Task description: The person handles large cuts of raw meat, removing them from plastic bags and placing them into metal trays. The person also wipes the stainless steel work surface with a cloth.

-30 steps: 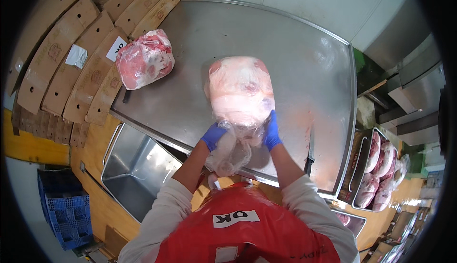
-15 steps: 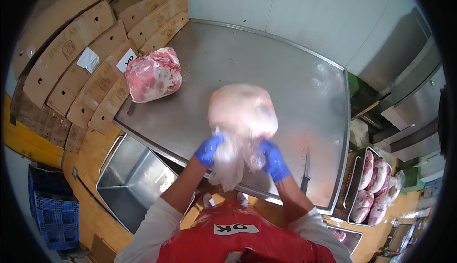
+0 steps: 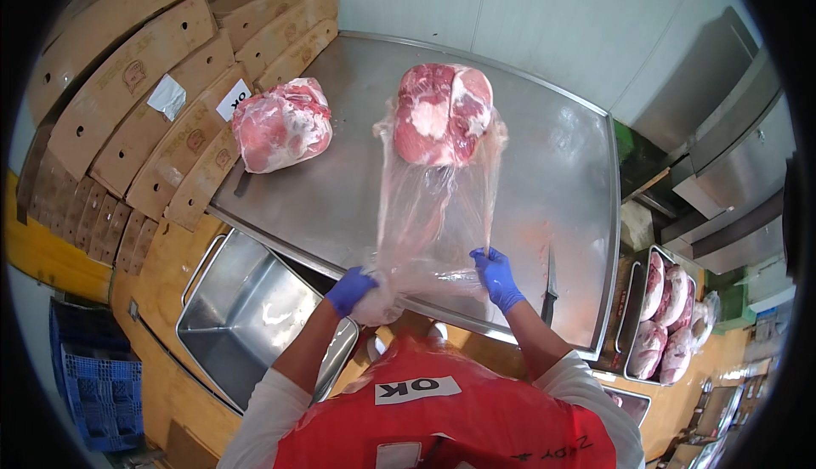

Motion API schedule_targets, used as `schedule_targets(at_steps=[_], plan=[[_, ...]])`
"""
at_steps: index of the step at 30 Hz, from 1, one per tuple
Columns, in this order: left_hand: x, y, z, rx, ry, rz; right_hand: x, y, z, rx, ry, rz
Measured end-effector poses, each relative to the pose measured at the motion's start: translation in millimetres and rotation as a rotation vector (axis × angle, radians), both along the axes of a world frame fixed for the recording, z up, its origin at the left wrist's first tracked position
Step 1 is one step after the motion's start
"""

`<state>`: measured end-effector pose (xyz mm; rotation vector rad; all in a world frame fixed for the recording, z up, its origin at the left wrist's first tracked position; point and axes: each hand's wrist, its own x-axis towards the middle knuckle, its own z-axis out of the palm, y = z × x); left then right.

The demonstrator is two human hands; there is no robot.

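Observation:
A large piece of raw meat (image 3: pixel 444 116), red with white fat, lies toward the back of the steel table. Clear plastic wrap (image 3: pixel 438 214) stretches from around its lower part to the near edge. My left hand (image 3: pixel 351 291), in a blue glove, is closed on a bunched end of the wrap. The wrap's other near corner is gripped by my blue-gloved right hand (image 3: pixel 497 279). To the right of that hand rests a knife (image 3: pixel 551 286) with a dark handle. A second piece of meat (image 3: pixel 282 125) sits at the left, next to the cardboard boxes.
Stacked cardboard boxes (image 3: pixel 127 87) border the steel table (image 3: pixel 557 155) on the left. An open steel tub (image 3: pixel 246 307) stands below the near left edge. At right, a metal tray (image 3: pixel 636 358) holds several meat pieces. Blue pallets (image 3: pixel 102 388) are at lower left.
The middle meat has moved away from me and now shows its red side instead of its pale side. The bunched wrap is pulled out long between it and my hands, which are farther apart.

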<state>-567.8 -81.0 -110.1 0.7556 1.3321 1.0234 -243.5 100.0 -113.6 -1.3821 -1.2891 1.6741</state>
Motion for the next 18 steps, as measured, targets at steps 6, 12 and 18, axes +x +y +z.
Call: schedule_targets(at_steps=[6, 12, 18], plan=[[-20.6, -71.0, 26.5, -0.021, -0.013, 0.027, 3.1, -56.7, 45.6, 0.265, -0.073, 0.345], [-11.0, -98.7, 56.8, -0.054, 0.249, 0.132, 11.9, -114.6, 34.4, 0.479, -0.235, 0.569], [8.3, -60.5, 111.9, 0.268, 0.663, 0.167, -9.8, -106.1, 120.2, 1.03, -0.2, 0.622]])
